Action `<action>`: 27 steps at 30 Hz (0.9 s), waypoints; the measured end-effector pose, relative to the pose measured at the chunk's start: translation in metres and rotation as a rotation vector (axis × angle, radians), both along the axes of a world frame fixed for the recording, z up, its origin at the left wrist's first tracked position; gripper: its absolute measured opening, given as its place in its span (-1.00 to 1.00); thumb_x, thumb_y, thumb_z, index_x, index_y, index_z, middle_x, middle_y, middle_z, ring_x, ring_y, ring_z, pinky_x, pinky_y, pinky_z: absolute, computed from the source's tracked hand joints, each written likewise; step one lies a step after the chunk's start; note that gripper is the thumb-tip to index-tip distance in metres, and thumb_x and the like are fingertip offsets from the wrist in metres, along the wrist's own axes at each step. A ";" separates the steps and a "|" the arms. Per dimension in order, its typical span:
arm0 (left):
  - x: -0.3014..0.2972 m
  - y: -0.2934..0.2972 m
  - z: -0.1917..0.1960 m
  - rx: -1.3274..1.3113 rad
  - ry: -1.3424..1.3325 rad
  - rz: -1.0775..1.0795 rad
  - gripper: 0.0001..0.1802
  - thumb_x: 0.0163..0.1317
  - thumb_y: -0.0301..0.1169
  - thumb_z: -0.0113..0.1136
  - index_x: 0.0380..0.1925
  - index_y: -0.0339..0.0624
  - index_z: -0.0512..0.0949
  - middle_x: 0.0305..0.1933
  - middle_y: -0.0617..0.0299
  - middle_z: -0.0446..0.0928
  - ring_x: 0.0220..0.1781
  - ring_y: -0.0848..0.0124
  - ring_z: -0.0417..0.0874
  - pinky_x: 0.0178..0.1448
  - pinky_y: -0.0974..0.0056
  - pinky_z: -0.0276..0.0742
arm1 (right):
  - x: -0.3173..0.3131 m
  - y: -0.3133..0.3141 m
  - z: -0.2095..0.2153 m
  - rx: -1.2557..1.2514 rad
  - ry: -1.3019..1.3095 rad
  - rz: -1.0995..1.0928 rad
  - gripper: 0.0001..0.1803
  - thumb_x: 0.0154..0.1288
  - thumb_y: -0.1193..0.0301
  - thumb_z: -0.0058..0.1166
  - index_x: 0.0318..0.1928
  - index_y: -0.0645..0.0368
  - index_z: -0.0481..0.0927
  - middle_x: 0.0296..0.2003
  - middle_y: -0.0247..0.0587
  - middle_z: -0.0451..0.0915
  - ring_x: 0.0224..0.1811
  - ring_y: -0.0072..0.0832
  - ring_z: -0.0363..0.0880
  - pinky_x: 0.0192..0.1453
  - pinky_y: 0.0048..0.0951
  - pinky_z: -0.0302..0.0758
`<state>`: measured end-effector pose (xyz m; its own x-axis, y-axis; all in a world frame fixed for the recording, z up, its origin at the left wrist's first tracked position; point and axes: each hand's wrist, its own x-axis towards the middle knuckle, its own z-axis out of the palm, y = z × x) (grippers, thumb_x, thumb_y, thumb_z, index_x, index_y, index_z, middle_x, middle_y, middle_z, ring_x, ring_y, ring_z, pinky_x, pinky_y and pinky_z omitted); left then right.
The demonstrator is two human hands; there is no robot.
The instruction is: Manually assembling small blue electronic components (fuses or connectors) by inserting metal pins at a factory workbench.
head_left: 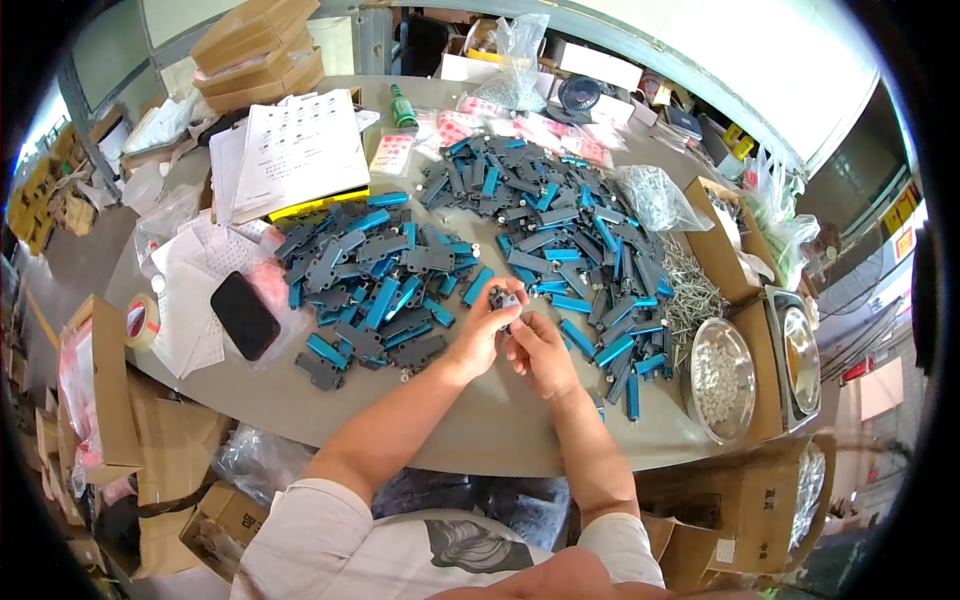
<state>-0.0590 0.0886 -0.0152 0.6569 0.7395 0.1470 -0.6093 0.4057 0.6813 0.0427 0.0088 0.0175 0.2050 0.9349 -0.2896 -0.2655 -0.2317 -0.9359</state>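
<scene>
Over the middle of the table, my left hand (480,340) is closed around a small dark grey plastic part (504,298), which shows its end between thumb and fingers. Close against it is my right hand (543,358), its fingers curled and thumb tip near the part. Whether the right fingers pinch something small is hidden. Left of my hands lies a heap of grey and blue plastic parts (380,270). A larger heap of such parts (560,220) spreads from the far middle down the right side.
Loose screws (692,290) lie right of the heap, near a metal bowl (722,385) of small white pieces. An open cardboard box (735,240) stands behind. Leftward are a black phone (245,316), paper sheets (295,155) and a tape roll (142,321). A green bottle (402,106) stands farther back.
</scene>
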 end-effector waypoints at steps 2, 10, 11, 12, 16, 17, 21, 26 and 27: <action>0.001 -0.001 0.003 0.038 0.022 -0.002 -0.76 0.26 -0.36 0.03 -0.09 -0.10 0.37 -0.09 0.18 0.39 -0.08 0.44 0.41 -0.01 0.35 0.37 | 0.003 0.000 -0.004 0.023 0.040 -0.016 -0.71 0.36 0.19 0.00 -0.25 0.17 0.36 -0.59 -0.31 0.46 -0.68 -0.63 0.33 -0.62 -0.62 0.20; 0.000 0.003 0.000 0.007 -0.055 -0.063 -0.74 0.33 -0.24 0.00 -0.05 -0.09 0.41 0.13 0.07 0.42 0.00 0.36 0.43 0.11 0.19 0.38 | -0.003 0.002 -0.002 -0.063 -0.042 -0.049 -0.65 0.36 0.14 -0.02 -0.18 0.20 0.35 -0.56 -0.24 0.51 -0.65 -0.59 0.41 -0.61 -0.62 0.25; 0.000 0.005 -0.001 0.007 -0.054 -0.063 -0.74 0.33 -0.24 0.00 -0.05 -0.09 0.41 0.13 0.07 0.42 0.00 0.36 0.43 0.11 0.19 0.38 | -0.001 0.003 -0.002 -0.093 -0.081 0.009 -0.65 0.37 0.14 -0.04 -0.19 0.21 0.38 -0.55 -0.24 0.52 -0.63 -0.58 0.43 -0.58 -0.59 0.28; 0.000 0.005 0.001 0.006 -0.088 -0.071 -0.73 0.34 -0.22 -0.01 -0.06 -0.08 0.42 0.17 0.07 0.41 0.01 0.34 0.43 0.12 0.17 0.39 | 0.001 0.002 -0.003 -0.125 -0.121 0.062 -0.64 0.37 0.13 -0.05 -0.20 0.22 0.42 -0.55 -0.25 0.52 -0.61 -0.57 0.45 -0.56 -0.57 0.31; -0.004 0.008 0.008 -0.048 -0.177 -0.146 -0.70 0.36 -0.15 -0.05 -0.06 -0.05 0.45 0.22 0.09 0.38 0.13 0.27 0.43 0.14 0.11 0.39 | 0.005 0.002 -0.012 0.107 -0.425 0.082 -0.64 0.37 0.19 -0.06 -0.37 0.26 0.49 -0.58 -0.32 0.49 -0.56 -0.58 0.42 -0.46 -0.47 0.34; -0.005 0.008 0.010 -0.086 -0.194 -0.172 -0.69 0.36 -0.13 -0.05 -0.06 -0.05 0.46 0.22 0.09 0.38 0.17 0.27 0.42 0.15 0.10 0.39 | 0.004 0.001 -0.009 0.108 -0.422 0.082 -0.64 0.37 0.19 -0.06 -0.37 0.26 0.49 -0.58 -0.32 0.49 -0.56 -0.58 0.42 -0.46 -0.47 0.34; -0.002 0.005 0.009 -0.091 -0.162 -0.250 -0.61 0.36 -0.06 -0.07 -0.02 -0.07 0.45 0.21 0.06 0.38 0.22 0.23 0.39 0.28 0.10 0.30 | 0.005 0.000 -0.013 0.239 -0.649 0.008 -0.70 0.33 0.27 0.02 -0.39 0.27 0.50 -0.64 -0.32 0.43 -0.57 -0.61 0.32 -0.46 -0.49 0.31; 0.011 0.000 -0.013 0.049 -0.015 -0.245 -0.56 0.36 -0.01 -0.09 -0.01 -0.11 0.44 0.17 0.06 0.41 0.22 0.26 0.39 0.30 0.13 0.28 | 0.013 0.000 -0.019 0.299 -0.673 -0.071 -0.71 0.33 0.24 0.04 -0.35 0.24 0.51 -0.66 -0.36 0.39 -0.59 -0.61 0.31 -0.50 -0.49 0.26; 0.011 0.000 -0.014 0.045 0.031 -0.193 -0.56 0.36 0.00 -0.09 -0.04 -0.12 0.45 0.12 0.08 0.45 0.18 0.28 0.43 0.25 0.15 0.35 | 0.016 0.000 -0.017 0.298 -0.672 -0.074 -0.71 0.33 0.24 0.04 -0.35 0.24 0.51 -0.66 -0.36 0.39 -0.59 -0.61 0.31 -0.50 -0.49 0.26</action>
